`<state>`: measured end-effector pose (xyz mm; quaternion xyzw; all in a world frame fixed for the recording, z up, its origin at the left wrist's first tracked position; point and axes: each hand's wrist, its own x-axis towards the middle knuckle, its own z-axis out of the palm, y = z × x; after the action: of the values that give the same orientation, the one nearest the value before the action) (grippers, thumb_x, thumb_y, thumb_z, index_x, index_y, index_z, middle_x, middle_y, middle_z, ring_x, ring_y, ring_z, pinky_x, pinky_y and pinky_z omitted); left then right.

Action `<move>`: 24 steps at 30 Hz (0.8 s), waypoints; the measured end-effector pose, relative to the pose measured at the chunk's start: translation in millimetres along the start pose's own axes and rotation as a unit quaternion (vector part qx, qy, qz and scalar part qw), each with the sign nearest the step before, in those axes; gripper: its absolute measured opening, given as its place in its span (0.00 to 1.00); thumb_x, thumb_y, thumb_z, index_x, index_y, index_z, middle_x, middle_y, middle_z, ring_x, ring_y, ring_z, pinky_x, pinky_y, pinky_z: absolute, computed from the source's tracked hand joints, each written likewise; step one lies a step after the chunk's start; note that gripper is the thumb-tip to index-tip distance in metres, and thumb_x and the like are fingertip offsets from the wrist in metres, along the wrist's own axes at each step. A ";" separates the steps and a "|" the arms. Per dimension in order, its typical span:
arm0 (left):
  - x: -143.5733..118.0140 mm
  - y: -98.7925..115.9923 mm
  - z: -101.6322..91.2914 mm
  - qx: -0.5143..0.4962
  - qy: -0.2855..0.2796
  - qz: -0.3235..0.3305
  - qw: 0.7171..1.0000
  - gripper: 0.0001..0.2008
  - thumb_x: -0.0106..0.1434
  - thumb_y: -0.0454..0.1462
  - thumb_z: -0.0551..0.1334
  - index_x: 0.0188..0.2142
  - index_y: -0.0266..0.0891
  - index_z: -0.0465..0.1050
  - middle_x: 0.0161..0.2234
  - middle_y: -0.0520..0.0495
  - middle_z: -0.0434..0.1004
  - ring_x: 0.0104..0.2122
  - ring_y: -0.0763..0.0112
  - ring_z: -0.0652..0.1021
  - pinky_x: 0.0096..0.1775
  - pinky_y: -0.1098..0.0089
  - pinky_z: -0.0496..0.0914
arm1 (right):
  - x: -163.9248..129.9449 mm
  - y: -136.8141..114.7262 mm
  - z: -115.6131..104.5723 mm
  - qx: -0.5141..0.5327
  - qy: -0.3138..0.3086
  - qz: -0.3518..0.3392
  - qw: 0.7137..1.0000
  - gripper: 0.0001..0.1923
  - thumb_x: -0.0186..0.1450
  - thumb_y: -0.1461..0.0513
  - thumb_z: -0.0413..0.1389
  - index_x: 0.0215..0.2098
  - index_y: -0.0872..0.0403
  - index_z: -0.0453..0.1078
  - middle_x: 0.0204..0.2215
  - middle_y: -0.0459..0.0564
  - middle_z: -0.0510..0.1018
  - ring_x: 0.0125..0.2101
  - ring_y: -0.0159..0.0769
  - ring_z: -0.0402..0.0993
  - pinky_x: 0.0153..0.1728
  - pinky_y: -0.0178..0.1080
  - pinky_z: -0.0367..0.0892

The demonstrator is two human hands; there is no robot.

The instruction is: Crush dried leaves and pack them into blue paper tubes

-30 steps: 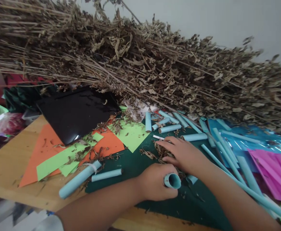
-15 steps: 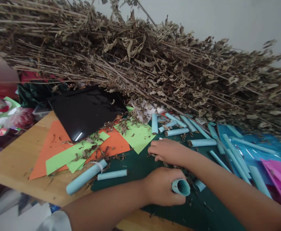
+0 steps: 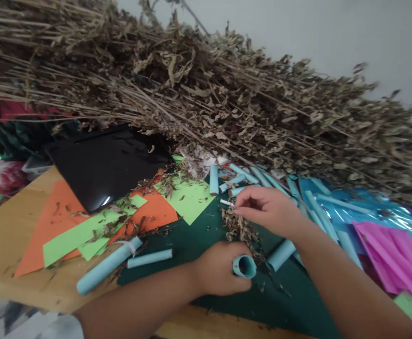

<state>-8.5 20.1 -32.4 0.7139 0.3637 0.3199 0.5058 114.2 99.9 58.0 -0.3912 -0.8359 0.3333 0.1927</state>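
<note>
Head view shows the left hand (image 3: 217, 269) gripping a blue paper tube (image 3: 244, 266) mouth-up, ready for filling, while the right hand (image 3: 267, 209) just beyond pinches crumbled dried leaves (image 3: 240, 229) above the pile

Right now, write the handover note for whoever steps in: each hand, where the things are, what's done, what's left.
Left hand: closed around an upright light blue paper tube, open end facing up.
Right hand: raised over the green mat, fingers pinching crumbled dry leaves above a leaf pile.
Nearby: more rolled blue tubes behind, big bundle of dried stalks at the back.
Done: tube rolled, leaves crumbled.
Left: whether the held tube has leaves in it cannot be seen.
</note>
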 end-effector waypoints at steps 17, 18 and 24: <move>3.1 5.3 3.9 -0.027 0.000 0.006 1.000 0.11 0.46 0.31 0.58 0.33 0.32 0.67 0.31 0.48 0.72 0.32 0.70 0.72 0.35 0.73 0.67 | -61.8 7.9 30.5 -0.034 0.112 -0.283 0.952 0.03 0.57 0.63 0.49 0.29 0.52 0.65 0.28 0.45 0.71 0.32 0.34 0.62 0.43 0.47 0.53; 2.8 6.0 3.6 -0.034 0.001 0.004 0.999 0.12 0.47 0.33 0.59 0.34 0.32 0.67 0.31 0.48 0.72 0.32 0.70 0.72 0.35 0.74 0.67 | -63.5 8.6 29.3 -0.044 0.105 -0.292 0.950 0.05 0.58 0.61 0.49 0.29 0.52 0.66 0.30 0.46 0.71 0.34 0.35 0.61 0.44 0.48 0.51; 4.1 11.7 0.8 -0.063 -0.007 0.042 0.997 0.16 0.49 0.34 0.60 0.40 0.35 0.65 0.36 0.48 0.71 0.35 0.71 0.71 0.37 0.73 0.66 | -65.7 7.7 31.9 -0.091 0.084 -0.290 0.949 0.14 0.60 0.57 0.42 0.28 0.53 0.67 0.34 0.49 0.69 0.37 0.38 0.58 0.44 0.49 0.49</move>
<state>-3.4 20.5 -21.1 0.6975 0.3087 0.3586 0.5382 140.4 39.1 26.1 -0.1747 -0.9209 0.1514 0.3138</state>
